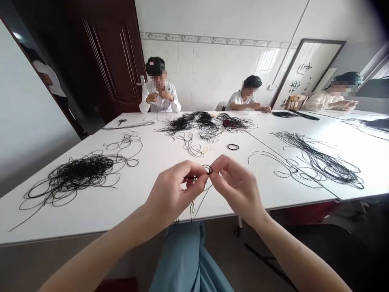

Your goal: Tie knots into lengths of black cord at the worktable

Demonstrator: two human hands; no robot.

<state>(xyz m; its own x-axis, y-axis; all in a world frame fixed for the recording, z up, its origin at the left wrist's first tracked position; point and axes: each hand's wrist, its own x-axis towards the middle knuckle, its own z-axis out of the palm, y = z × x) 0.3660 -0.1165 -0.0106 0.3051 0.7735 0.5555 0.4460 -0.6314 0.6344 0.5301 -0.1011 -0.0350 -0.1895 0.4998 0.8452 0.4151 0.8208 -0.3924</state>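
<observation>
Black cord (pixel 208 168) forms a small loop between my two hands, above the table's near edge. My left hand (pixel 178 184) pinches it between thumb and index finger, and thin ends dangle below that hand. From the other side, my right hand (pixel 238 184) grips the same cord with thumb and fingertips close together. The exact crossing of the strands is hidden by the fingertips. Just beyond my hands, a black ring of cord (pixel 233 147) lies flat on the white table (pixel 146 202).
A tangled heap of black cord (pixel 82 172) lies on the left, and a long bundle of black cord (pixel 328 162) on the right. More black cord (pixel 188 122) is piled at the far side, with scissors (pixel 122 121) to its left. Several people sit across the table.
</observation>
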